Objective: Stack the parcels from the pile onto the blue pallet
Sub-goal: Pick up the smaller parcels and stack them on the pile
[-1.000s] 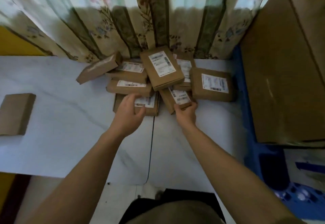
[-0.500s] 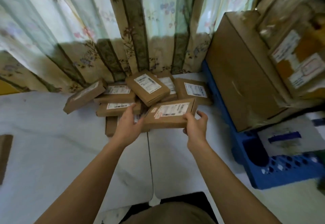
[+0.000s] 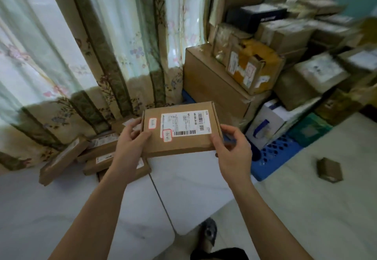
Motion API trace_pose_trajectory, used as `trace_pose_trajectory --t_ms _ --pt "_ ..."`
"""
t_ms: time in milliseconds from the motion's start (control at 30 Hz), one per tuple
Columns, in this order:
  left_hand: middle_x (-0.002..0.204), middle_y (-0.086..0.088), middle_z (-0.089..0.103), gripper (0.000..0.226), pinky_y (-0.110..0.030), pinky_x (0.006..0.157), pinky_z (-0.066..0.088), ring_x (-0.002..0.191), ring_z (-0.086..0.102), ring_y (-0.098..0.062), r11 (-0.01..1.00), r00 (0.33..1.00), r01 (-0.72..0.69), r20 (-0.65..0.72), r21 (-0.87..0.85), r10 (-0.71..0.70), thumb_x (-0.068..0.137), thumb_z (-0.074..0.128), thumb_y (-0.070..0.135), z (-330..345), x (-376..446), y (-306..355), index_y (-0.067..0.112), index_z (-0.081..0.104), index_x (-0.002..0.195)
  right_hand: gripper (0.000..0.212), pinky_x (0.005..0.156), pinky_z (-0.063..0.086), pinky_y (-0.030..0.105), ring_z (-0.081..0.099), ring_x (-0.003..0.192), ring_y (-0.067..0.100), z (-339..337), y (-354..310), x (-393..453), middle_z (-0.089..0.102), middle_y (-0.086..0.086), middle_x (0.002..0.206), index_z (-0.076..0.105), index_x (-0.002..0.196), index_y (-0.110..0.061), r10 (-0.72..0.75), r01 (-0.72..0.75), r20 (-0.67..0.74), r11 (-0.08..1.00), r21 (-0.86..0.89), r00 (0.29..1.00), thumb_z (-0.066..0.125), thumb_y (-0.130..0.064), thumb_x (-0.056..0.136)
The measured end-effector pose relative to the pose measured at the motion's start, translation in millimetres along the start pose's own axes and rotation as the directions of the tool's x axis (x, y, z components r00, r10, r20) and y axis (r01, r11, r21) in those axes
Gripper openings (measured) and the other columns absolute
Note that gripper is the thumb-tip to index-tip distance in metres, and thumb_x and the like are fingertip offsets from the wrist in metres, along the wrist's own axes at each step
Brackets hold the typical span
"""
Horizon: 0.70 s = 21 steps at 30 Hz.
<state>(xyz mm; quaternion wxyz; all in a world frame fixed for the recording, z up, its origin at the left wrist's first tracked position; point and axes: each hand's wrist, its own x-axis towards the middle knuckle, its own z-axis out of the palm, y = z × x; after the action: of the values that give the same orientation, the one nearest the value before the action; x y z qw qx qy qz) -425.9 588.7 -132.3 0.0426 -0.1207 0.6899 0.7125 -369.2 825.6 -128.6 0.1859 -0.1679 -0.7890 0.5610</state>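
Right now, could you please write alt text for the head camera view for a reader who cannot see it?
Two bare hands, left hand and right hand, hold a flat brown cardboard parcel with a white shipping label above a white floor. Behind lies a pile of similar flat parcels by floral curtains; to the right, stacked boxes crowd a blue plastic pallet.

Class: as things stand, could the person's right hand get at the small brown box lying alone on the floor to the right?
Probably not yet. The right hand has its grip on the parcel, shared with the left hand. The floor around the small box looks open, so only the grip stands in the way.
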Motion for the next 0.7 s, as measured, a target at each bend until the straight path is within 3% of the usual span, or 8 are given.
trace_pose_trajectory --t_ms 67,133,267,400,467,567,633,700 --pt "0.120 0.001 0.067 0.059 -0.033 0.075 0.062 0.098 0.074 -0.021 0.998 0.995 -0.012 0.095 -0.069 0.019 0.099 0.063 0.018 15 -4 16 0.036 0.041 0.150 0.033 0.079 0.051 0.012 0.060 0.098 0.001 -24 -10 1 0.065 -0.008 0.119 0.067 0.128 -0.029 -0.086 0.081 -0.069 0.994 -0.076 0.994 0.068 -0.038 0.096" --pt "0.117 0.002 0.072 0.059 -0.033 0.069 0.063 0.094 0.075 -0.021 0.993 0.985 -0.043 0.159 -0.109 0.060 0.099 0.063 0.016 32 -4 32 0.039 0.041 0.148 0.039 0.073 0.044 0.005 0.057 0.095 -0.004 -47 -21 4 0.065 -0.004 0.119 0.066 0.135 -0.024 -0.162 0.144 -0.103 0.975 -0.170 0.981 0.064 -0.038 0.098" --pt "0.122 0.003 0.073 0.053 -0.048 0.090 0.058 0.108 0.072 -0.028 0.974 0.955 -0.177 0.215 -0.137 0.204 0.093 0.069 0.019 82 -8 67 0.033 0.054 0.141 0.061 0.083 0.046 0.009 0.054 0.106 0.001 -93 -42 15 0.054 -0.010 0.130 0.052 0.149 -0.023 -0.254 0.231 -0.084 0.949 -0.216 0.964 0.070 -0.040 0.094" --pt "0.118 -0.003 0.074 0.031 -0.042 0.089 0.055 0.109 0.071 -0.027 0.963 0.940 -0.248 0.216 -0.108 0.266 0.105 0.051 0.025 139 -8 101 0.025 0.063 0.134 0.089 0.095 0.044 0.013 0.046 0.122 0.001 -152 -58 37 0.041 -0.013 0.140 0.036 0.157 -0.027 -0.287 0.259 -0.081 0.931 -0.256 0.954 0.080 -0.046 0.082" --pt "0.111 -0.002 0.075 0.030 -0.038 0.082 0.054 0.105 0.071 -0.023 0.946 0.922 -0.325 0.219 -0.016 0.321 0.107 0.045 0.025 173 -9 115 0.027 0.067 0.126 0.091 0.099 0.047 0.021 0.047 0.122 0.002 -188 -58 51 0.042 -0.013 0.139 0.036 0.156 -0.030 -0.296 0.261 -0.111 0.931 -0.253 0.949 0.084 -0.042 0.080" --pt "0.106 0.009 0.072 0.027 -0.030 0.075 0.054 0.094 0.070 -0.006 0.890 0.873 -0.451 0.238 0.067 0.425 0.109 0.042 0.023 236 -21 128 0.032 0.063 0.123 0.090 0.099 0.048 0.020 0.046 0.117 -0.003 -247 -48 76 0.045 -0.014 0.137 0.040 0.155 -0.031 -0.321 0.274 -0.155 0.924 -0.266 0.934 0.086 -0.041 0.078" --pt "0.108 0.015 0.069 0.025 -0.026 0.075 0.053 0.094 0.067 0.002 0.852 0.846 -0.506 0.271 0.134 0.460 0.109 0.042 0.027 282 -32 129 0.032 0.059 0.126 0.093 0.101 0.053 0.033 0.049 0.120 0.004 -290 -36 94 0.048 -0.011 0.140 0.041 0.155 -0.028 -0.321 0.263 -0.170 0.920 -0.292 0.932 0.084 -0.047 0.075" --pt "0.114 0.015 0.067 0.027 -0.029 0.085 0.054 0.102 0.065 0.001 0.824 0.825 -0.539 0.305 0.176 0.475 0.108 0.044 0.031 327 -38 125 0.029 0.060 0.130 0.097 0.096 0.057 0.043 0.053 0.119 0.011 -333 -24 110 0.050 -0.009 0.139 0.042 0.155 -0.026 -0.316 0.249 -0.186 0.917 -0.312 0.930 0.081 -0.055 0.071"
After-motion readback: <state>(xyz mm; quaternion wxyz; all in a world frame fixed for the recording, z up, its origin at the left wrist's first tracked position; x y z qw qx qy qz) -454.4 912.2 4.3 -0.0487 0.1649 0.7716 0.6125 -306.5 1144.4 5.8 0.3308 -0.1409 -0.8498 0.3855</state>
